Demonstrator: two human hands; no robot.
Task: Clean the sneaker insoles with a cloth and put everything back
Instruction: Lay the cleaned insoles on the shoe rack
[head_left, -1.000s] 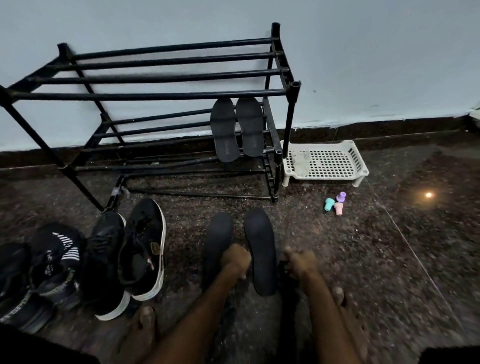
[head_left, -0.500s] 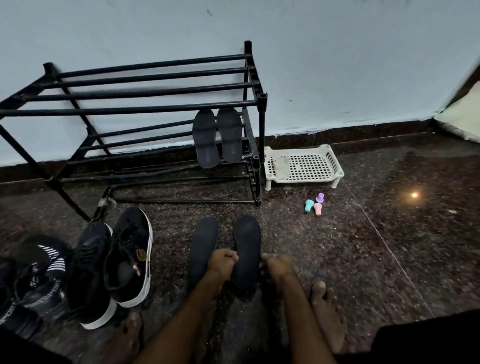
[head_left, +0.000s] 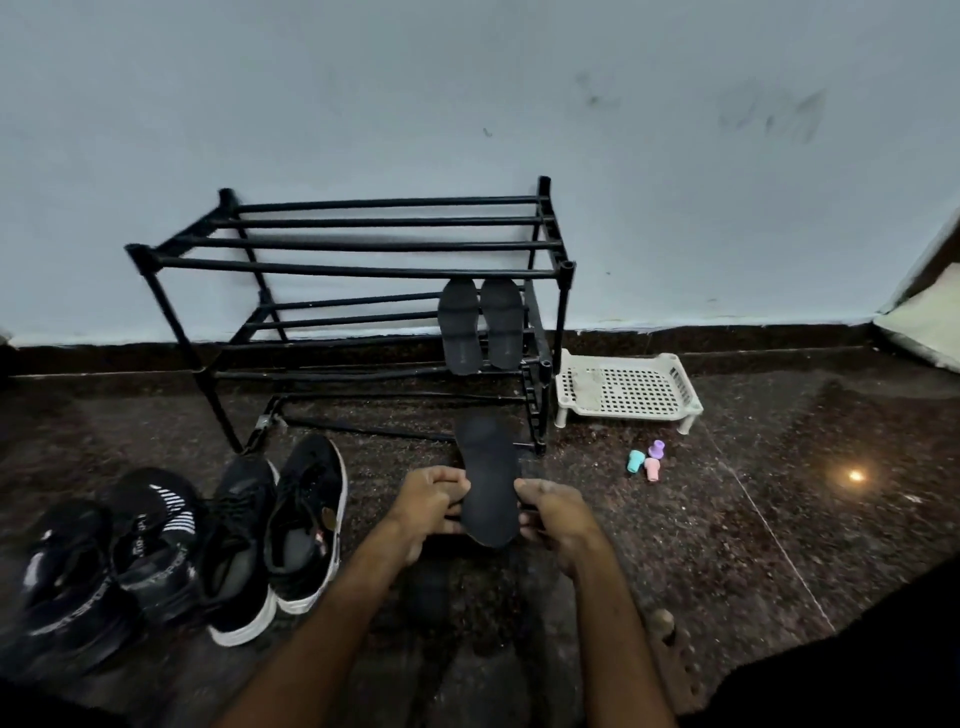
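In the head view we see both hands meeting low in the middle of the floor (head_left: 779, 519). The left hand (head_left: 431, 506) and the right hand (head_left: 558, 519) each curl their fingers (head_left: 524, 488) round one long edge of a black insole (head_left: 488, 483), near its heel end. Its toe end points far, toward the shoe rack (head_left: 363, 270). A dark edge shows under the left hand, and we cannot tell whether that is a second insole.

Two more insoles (head_left: 460, 327) lean side by side on the right end of the rack's middle bars. One carries a small mark, too faint for us to read.

Just right of the rack stands a white perforated tray (head_left: 670, 389) with a greyish cloth (head_left: 587, 387) lying on its left part. Near it, three small coloured caps (head_left: 647, 462) sit together on the floor.

To the left, a pair of black sneakers (head_left: 275, 530) with white soles stands beside a second black pair (head_left: 104, 561). White lettering on this pair ends in "SPORT"; the rest is blurred.
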